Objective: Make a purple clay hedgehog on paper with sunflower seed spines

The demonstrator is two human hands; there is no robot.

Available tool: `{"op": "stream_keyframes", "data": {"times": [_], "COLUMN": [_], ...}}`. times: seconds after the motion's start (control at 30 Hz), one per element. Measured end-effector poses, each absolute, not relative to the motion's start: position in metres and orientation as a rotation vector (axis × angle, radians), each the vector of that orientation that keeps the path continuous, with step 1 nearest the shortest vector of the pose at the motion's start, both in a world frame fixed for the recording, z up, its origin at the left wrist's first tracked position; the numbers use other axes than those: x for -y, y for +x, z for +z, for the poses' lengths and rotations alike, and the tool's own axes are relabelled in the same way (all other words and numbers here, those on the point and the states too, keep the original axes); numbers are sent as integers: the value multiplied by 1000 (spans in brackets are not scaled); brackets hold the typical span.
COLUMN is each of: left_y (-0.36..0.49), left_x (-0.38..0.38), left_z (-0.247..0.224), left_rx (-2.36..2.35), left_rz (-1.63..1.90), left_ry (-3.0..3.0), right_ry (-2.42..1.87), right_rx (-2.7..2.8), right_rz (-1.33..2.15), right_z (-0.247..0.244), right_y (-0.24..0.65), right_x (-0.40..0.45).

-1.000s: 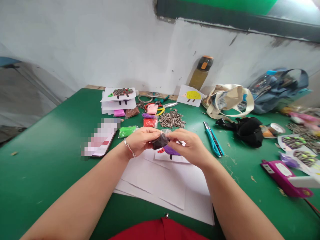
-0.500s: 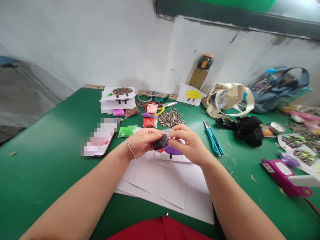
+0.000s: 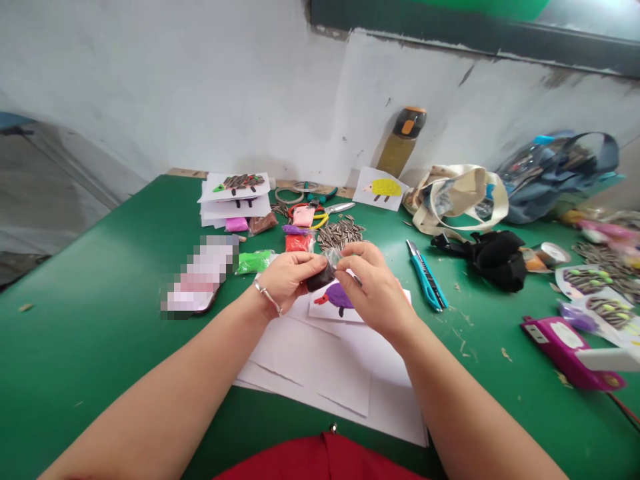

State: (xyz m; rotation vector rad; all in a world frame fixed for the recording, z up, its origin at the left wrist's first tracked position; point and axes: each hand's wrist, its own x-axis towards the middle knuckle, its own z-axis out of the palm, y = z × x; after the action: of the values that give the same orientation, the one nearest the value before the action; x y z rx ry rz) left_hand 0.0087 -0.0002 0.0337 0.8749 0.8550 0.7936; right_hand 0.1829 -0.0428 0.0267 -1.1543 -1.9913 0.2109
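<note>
My left hand [image 3: 286,279], with a bracelet at the wrist, is closed on a small clear plastic bag of black modelling clay [image 3: 320,278]. My right hand [image 3: 376,288] pinches the bag's clear upper end between thumb and fingers. A small dark bit shows at the right fingers, too small to name. Beneath both hands lies a card with a purple animal [image 3: 336,297] that has a red head and dark legs; my right hand covers part of it. The card rests on a stack of white paper [image 3: 320,373].
Beyond the hands are sunflower seeds [image 3: 343,233], scissors [image 3: 340,207] and bags of red [image 3: 299,241] and green clay [image 3: 253,262]. A phone [image 3: 203,273] lies left. To the right are a blue utility knife [image 3: 427,277], a black pouch [image 3: 497,260] and a magenta device [image 3: 570,353].
Both hands stay at the bag. The right hand has shifted slightly and its fingers are curled more at the bag's clear end. More of the purple animal's red head now shows.
</note>
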Motion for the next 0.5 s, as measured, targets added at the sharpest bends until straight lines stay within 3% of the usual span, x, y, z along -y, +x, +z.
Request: {"op": "stream_keyframes", "data": {"times": [0.27, 0.5], "left_y": [7, -2], "left_x": [-5, -15], "left_z": [30, 24], "left_rx": [-934, -1072], "left_rz": [908, 971], "left_ry": [792, 1004], "right_ry": [-1064, -1166], "right_rx": [1885, 1143], "right_rz": [212, 1063], "right_z": [30, 33], "right_y": [180, 186], "right_x": [47, 42]}}
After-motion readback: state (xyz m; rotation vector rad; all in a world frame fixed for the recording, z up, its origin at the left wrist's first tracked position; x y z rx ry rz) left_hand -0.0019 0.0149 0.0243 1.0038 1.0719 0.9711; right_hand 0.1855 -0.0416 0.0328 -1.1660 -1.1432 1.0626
